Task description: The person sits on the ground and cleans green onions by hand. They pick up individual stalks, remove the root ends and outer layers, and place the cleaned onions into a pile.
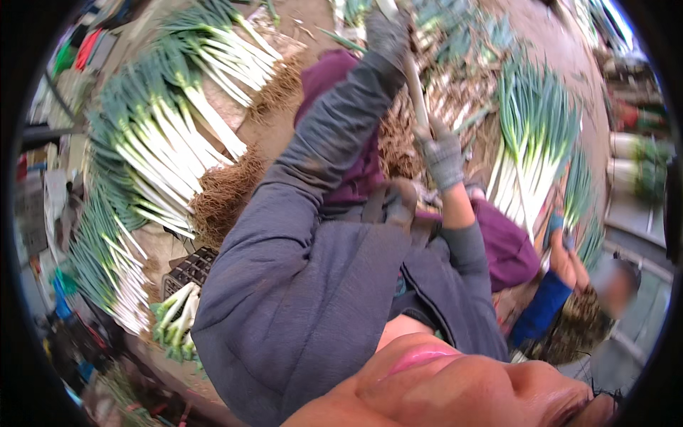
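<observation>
My left hand (pixel 388 40), in a dirty grey knit glove, grips a long pale stalk (pixel 416 88), apparently a long green onion. My right hand (pixel 442 157), also gloved in grey, closes on the stalk's other end. Beneath the stalk lies a heap of loose onions with brown roots (pixel 397 141) and peeled-off dry leaves. Blur hides the exact finger positions. To the right of my right hand rests a bunch of cleaned green onions (pixel 525 176) with white stems. A green leaf (pixel 341 40) sticks out left of my left hand.
Rows of rooted green onions (pixel 165 144) lie along the left. A black plastic crate (pixel 189 269) stands near my left side, with trimmed stalks (pixel 179 315) beside it. At right, a co-worker's blue sleeve (pixel 541 307) and hands (pixel 565 261) are at another onion bunch (pixel 579 189).
</observation>
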{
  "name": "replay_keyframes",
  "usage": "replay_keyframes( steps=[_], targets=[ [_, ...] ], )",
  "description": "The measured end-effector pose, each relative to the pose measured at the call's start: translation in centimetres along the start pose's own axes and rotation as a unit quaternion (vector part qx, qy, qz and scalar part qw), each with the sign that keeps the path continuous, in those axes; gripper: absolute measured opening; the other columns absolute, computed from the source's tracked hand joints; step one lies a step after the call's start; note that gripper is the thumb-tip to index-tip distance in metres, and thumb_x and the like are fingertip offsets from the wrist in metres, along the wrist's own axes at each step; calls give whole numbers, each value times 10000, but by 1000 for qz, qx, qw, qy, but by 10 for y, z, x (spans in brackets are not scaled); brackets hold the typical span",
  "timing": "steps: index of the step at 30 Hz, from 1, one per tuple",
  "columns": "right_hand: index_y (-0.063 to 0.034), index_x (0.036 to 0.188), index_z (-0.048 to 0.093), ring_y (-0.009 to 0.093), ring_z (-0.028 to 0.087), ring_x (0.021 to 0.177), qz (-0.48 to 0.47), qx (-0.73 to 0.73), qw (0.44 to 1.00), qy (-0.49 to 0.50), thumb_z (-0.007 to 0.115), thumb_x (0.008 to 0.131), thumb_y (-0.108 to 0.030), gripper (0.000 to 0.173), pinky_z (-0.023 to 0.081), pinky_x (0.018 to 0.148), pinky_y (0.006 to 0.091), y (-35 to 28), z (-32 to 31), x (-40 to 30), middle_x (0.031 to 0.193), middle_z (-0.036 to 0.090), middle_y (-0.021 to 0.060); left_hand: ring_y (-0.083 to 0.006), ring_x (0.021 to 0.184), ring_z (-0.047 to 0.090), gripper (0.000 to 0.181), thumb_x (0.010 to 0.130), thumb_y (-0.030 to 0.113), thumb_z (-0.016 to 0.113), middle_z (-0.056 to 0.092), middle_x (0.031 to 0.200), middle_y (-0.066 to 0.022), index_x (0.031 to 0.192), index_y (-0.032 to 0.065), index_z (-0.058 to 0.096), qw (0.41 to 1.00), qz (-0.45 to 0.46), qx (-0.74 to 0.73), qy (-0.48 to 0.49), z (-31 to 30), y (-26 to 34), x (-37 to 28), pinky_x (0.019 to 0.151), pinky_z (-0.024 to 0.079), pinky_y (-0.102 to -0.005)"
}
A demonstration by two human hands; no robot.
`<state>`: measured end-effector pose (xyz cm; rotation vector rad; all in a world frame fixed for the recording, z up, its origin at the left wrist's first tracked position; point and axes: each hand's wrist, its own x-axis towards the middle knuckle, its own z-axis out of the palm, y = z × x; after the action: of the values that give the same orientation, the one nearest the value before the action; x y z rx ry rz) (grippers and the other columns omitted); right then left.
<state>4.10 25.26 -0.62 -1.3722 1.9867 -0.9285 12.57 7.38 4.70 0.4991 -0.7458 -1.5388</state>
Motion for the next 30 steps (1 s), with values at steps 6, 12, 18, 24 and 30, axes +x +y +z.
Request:
replay_keyframes(
  steps=[6,12,18,24,30],
  targets=[
    [-23,929,607,96,536,534,35,204,978,-10,493,866,-355,357,419,500,227,-7,-1,8,612,595,35,-67,412,402,111,880,204,463,428,567,30,862,100,498,999,0,47,-25,-7,-5,5,329,335,-196],
    [-14,933,593,137,571,511,143,401,901,-85,470,877,-311,327,451,482,257,-4,-1,8,622,606,77,-74,416,408,105,870,180,478,433,581,18,899,80,492,996,19,81,-21,-15,-17,11,329,341,-198],
    [-39,979,590,142,596,523,-8,119,992,48,488,865,-232,245,459,436,229,10,7,22,685,621,109,-83,411,418,88,860,165,493,444,578,8,883,81,481,998,6,61,-21,-8,-20,10,326,348,-206],
    [-20,992,561,145,587,513,169,402,892,-118,505,863,-223,247,462,409,226,8,-7,24,677,605,86,-93,406,427,80,850,151,508,455,574,-1,867,82,469,999,-1,33,-18,-2,-26,10,323,356,-214],
    [-5,990,546,161,579,495,140,464,873,-52,543,844,-254,289,483,432,255,-9,-14,22,701,602,109,-102,401,436,84,840,136,522,466,570,-11,851,83,457,1000,-12,9,-24,5,-31,8,320,363,-222]
  ],
)
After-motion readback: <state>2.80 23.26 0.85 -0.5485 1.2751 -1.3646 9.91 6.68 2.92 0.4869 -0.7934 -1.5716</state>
